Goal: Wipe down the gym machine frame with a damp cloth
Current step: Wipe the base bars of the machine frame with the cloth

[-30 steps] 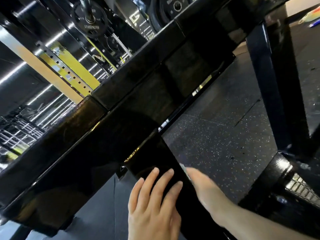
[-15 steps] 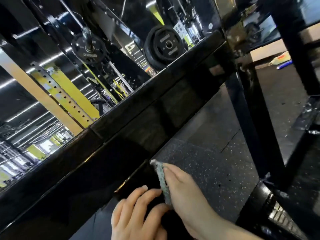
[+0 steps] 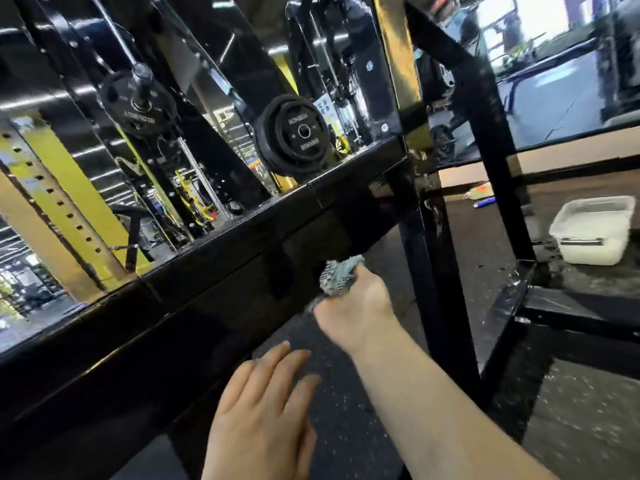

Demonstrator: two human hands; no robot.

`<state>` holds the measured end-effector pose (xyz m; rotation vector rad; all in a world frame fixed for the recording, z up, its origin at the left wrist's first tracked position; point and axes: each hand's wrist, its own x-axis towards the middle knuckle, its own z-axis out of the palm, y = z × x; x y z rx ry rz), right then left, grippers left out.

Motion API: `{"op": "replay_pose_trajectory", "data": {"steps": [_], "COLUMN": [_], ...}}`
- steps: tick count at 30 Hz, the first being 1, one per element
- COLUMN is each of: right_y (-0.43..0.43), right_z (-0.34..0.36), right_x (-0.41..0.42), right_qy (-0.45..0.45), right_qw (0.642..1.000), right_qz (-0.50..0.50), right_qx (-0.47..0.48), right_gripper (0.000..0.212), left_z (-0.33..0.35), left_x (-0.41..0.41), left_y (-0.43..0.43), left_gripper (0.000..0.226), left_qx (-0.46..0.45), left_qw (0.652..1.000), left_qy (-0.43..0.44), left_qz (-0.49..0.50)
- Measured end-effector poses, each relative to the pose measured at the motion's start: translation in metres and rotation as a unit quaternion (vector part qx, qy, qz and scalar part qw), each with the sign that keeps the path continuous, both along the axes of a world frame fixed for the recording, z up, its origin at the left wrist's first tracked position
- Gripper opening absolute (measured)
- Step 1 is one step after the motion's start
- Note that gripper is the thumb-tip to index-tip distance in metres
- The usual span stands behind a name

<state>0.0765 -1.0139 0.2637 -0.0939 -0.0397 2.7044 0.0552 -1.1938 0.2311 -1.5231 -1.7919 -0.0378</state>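
While the right hand [image 3: 356,303] had the grey-green cloth [image 3: 337,277] wadded up tight in its fingers, it was pressed on the side face of the black frame beam [image 3: 207,289], near the corner post [image 3: 433,271].

Left hand [image 3: 263,410] was flat, fingers straight, holding nothing, down by the beam's lower edge. Couldn't tell if it actually touched. My worry: with the cloth balled that small it could've left streaks and skipped the edges, and running into that post joint could've banged the knuckles. A wet glossy beam was also a slippy thing to brace on. Readable writing — the left weight plate [image 3: 138,105] said something like "STRENGTH". The bigger plate [image 3: 299,135] had that word looking back to front, plus a second one I couldn't make out.
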Motion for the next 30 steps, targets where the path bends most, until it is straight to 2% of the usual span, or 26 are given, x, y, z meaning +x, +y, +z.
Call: {"op": "replay_pose_trajectory", "data": {"steps": [3, 6, 10, 14, 16, 17, 18, 19, 20, 21, 22, 23, 24, 25, 27, 30], "right_y": [0.016, 0.072, 0.113, 0.097, 0.099, 0.107, 0.115, 0.123, 0.132, 0.142, 0.153, 0.164, 0.175, 0.184, 0.193, 0.186], "right_z": [0.009, 0.023, 0.023, -0.005, -0.016, -0.019, -0.021, -0.020, -0.019, -0.019, -0.021, -0.023, -0.026, -0.030, -0.039, -0.045], "right_x": [0.010, 0.012, 0.001, 0.020, 0.042, 0.051, 0.058, 0.063, 0.062, 0.059, 0.054, 0.050, 0.048, 0.045, 0.039, 0.022], "right_qy": [-0.038, -0.106, -0.101, -0.119, -0.205, -0.262, -0.314, -0.361, -0.388, -0.382, -0.354, -0.320, -0.277, -0.232, -0.166, -0.128], "right_qw": [0.999, 0.986, 0.973, 0.975, 0.928, 0.879, 0.803, 0.685, 0.532, 0.374, 0.247, 0.153, 0.077, 0.014, -0.091, -0.184], "right_qz": [-0.029, -0.127, -0.205, -0.090, -0.105, -0.156, -0.213, -0.259, -0.293, -0.319, -0.340, -0.352, -0.363, -0.372, -0.369, -0.354], "right_qx": [0.009, -0.011, 0.009, 0.166, 0.293, 0.367, 0.460, 0.577, 0.693, 0.782, 0.835, 0.866, 0.887, 0.898, 0.910, 0.908], "right_gripper": [0.039, 0.037, 0.029, 0.032, 0.028, 0.023, 0.022, 0.025, 0.030, 0.034, 0.036, 0.038, 0.038, 0.038, 0.032, 0.031], "left_z": [-0.004, -0.009, -0.017, -0.023, -0.036, -0.043, -0.048, -0.052, -0.056, -0.058, -0.058, -0.057, -0.054, -0.050, -0.041, -0.035], "left_x": [-0.004, -0.004, -0.003, 0.000, 0.000, 0.001, 0.004, 0.004, 0.002, -0.001, -0.003, -0.006, -0.012, -0.018, -0.032, -0.044], "left_y": [0.012, 0.022, 0.031, 0.051, 0.071, 0.084, 0.099, 0.116, 0.135, 0.154, 0.173, 0.191, 0.207, 0.221, 0.242, 0.263], "left_gripper": [0.036, 0.036, 0.036, 0.034, 0.036, 0.037, 0.038, 0.039, 0.041, 0.045, 0.048, 0.051, 0.053, 0.053, 0.050, 0.033], "left_qx": [-0.010, -0.011, 0.005, 0.044, 0.048, 0.041, 0.040, 0.047, 0.050, 0.058, 0.063, 0.085, 0.113, 0.131, 0.153, 0.187], "left_qw": [1.000, 1.000, 1.000, 0.994, 0.979, 0.965, 0.944, 0.916, 0.869, 0.802, 0.724, 0.648, 0.589, 0.545, 0.499, 0.440], "left_qy": [-0.009, -0.008, -0.010, -0.098, -0.199, -0.259, -0.328, -0.396, -0.489, -0.592, -0.686, -0.756, -0.800, -0.828, -0.853, -0.877], "left_qz": [0.015, 0.023, 0.026, 0.007, 0.005, 0.009, 0.022, 0.043, 0.054, 0.054, 0.047, 0.035, 0.024, 0.015, -0.012, -0.039]}}
